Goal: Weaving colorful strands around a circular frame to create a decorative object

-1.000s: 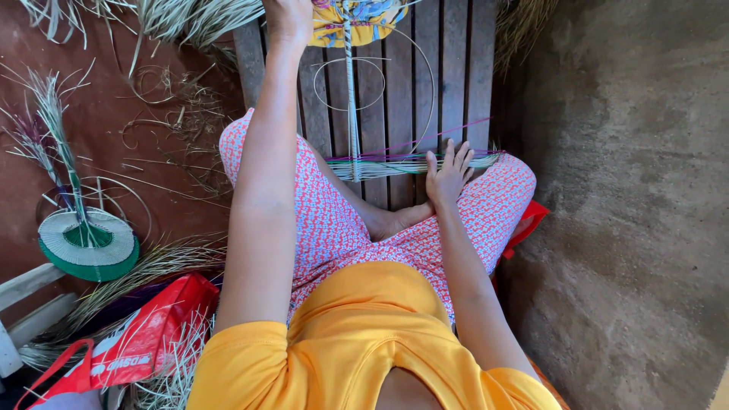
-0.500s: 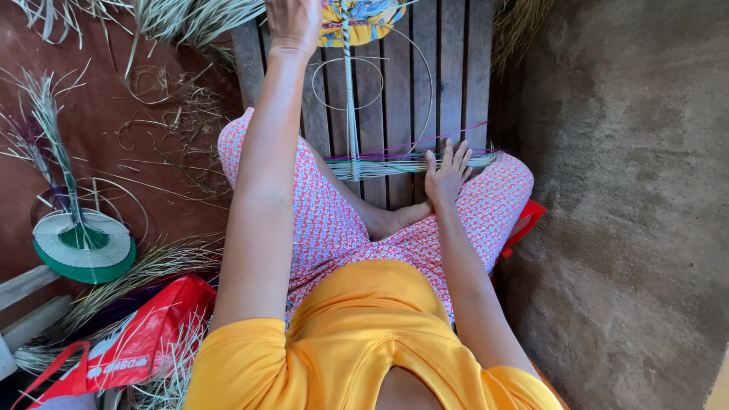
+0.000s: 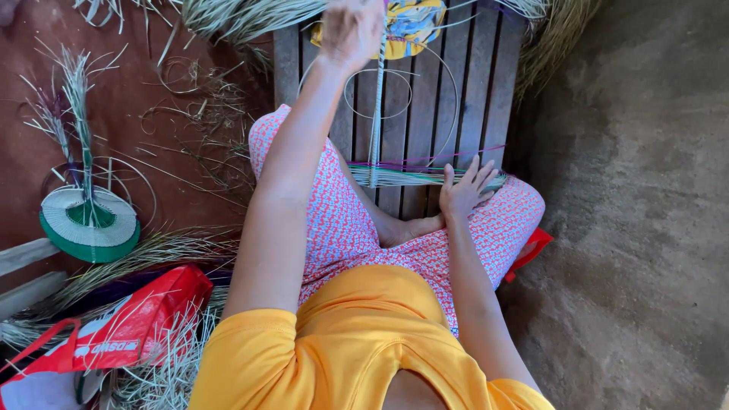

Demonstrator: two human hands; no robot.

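Lying across the wooden slats (image 3: pixel 471 83), a bundle of straw strips (image 3: pixel 410 177) rests just past the person's knees. The right hand (image 3: pixel 467 190) is spread flat, fingers apart, pressing down on one end of it. A striped woven strip (image 3: pixel 377 106) runs up from the bundle to the left hand (image 3: pixel 351 32), which is raised and blurry; it looks closed on the strip, but I cannot tell for sure. Thin wire loops (image 3: pixel 380 95) lie on the slats. To the left is a red-brown floor (image 3: pixel 30 114) with loose straw, a round green and white fan (image 3: pixel 89 224) and a red bag (image 3: pixel 129 326). To the right is a rough grey wall (image 3: pixel 645 190).
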